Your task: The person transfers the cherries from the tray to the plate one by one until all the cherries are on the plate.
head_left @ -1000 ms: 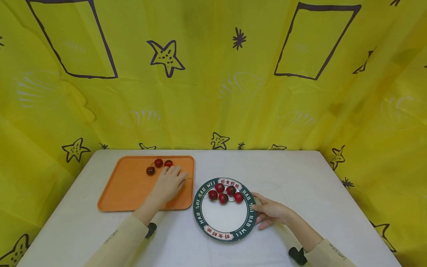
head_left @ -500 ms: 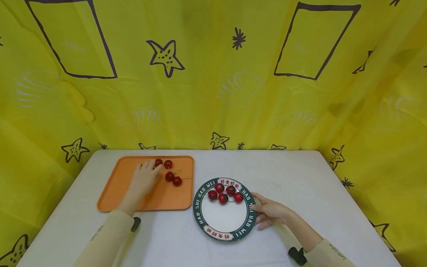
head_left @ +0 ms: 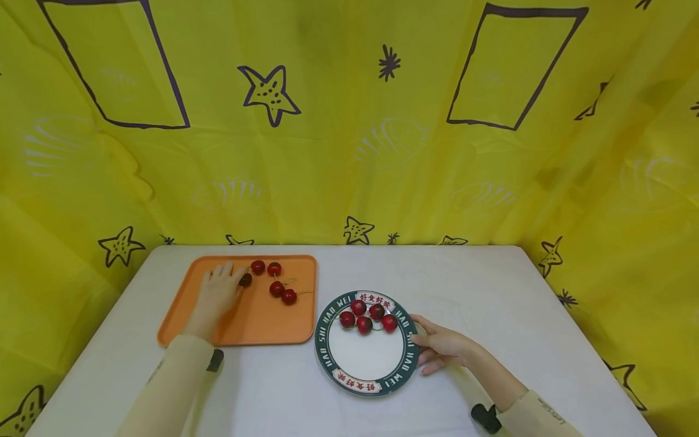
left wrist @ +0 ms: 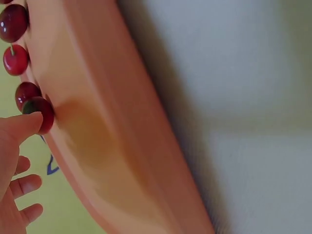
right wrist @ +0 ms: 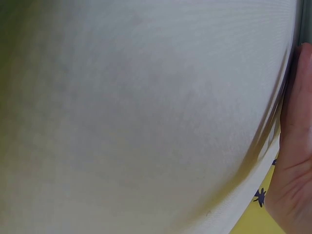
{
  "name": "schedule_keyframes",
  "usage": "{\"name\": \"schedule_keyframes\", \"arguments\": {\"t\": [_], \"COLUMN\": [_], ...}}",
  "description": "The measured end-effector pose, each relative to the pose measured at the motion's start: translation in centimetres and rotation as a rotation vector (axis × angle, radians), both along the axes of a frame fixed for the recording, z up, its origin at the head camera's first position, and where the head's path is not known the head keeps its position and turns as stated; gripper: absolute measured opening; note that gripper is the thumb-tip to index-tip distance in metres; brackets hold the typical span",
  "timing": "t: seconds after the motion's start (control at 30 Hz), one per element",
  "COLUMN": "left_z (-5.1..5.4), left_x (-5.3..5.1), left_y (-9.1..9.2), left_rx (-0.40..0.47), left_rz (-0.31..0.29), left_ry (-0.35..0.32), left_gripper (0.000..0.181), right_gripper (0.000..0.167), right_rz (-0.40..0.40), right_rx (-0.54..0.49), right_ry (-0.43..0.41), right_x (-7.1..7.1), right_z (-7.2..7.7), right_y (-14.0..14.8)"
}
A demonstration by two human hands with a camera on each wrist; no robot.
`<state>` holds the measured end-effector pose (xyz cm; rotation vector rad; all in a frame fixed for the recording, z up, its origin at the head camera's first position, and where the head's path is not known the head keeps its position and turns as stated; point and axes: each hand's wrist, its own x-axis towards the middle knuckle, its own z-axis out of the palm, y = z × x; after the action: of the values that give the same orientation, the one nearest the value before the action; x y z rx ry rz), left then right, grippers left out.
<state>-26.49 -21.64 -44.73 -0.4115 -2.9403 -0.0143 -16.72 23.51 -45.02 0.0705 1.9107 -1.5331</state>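
Note:
My left hand (head_left: 214, 297) is over the orange tray (head_left: 267, 321), palm down, its fingers extended. In the left wrist view its thumb touches a dark cherry (left wrist: 41, 114), while the visible fingers stand apart from it. Near that hand, several more red cherries (head_left: 276, 289) with stems lie toward the tray's back right. At the centre stands a white plate (head_left: 363, 358) with a green lettered rim, bearing several cherries (head_left: 364, 325) toward its back. My right hand (head_left: 445, 343) grips the plate's right rim, thumb on top and fingers lower. The right wrist view shows only part of that hand.
A white cloth (head_left: 437, 273) covers the table. Yellow curtains (head_left: 327, 152) printed with starfish and fish hang behind and at both sides. The tray's right edge lies close to the plate's left rim.
My left hand has moved left across the tray, uncovering two cherries at its right, then the dark cherry now by the thumb. The right hand and the plate have stayed put.

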Motion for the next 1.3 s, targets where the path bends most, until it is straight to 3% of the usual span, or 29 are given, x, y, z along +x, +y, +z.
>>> {"name": "schedule_keyframes", "arguments": {"t": [0.7, 0.9, 1.3], "left_z": [0.3, 0.2, -0.2], "left_x": [-0.9, -0.7, -0.3], "left_y": [0.4, 0.2, -1.5], "left_rx": [0.012, 0.072, 0.111], "left_rz": [0.042, 0.085, 0.161], "left_ry": [-0.113, -0.15, -0.219], "left_gripper": [0.042, 0.044, 0.053], "right_gripper": [0.061, 0.06, 0.06], "right_rz": [-0.003, -0.008, -0.01], "right_rx": [-0.001, 0.006, 0.013], "right_ry": [-0.001, -0.001, 0.002], "right_x": [0.0, 0.0, 0.0], "right_z": [0.0, 0.0, 0.0], "right_y": [0.1, 0.0, 0.0]}}
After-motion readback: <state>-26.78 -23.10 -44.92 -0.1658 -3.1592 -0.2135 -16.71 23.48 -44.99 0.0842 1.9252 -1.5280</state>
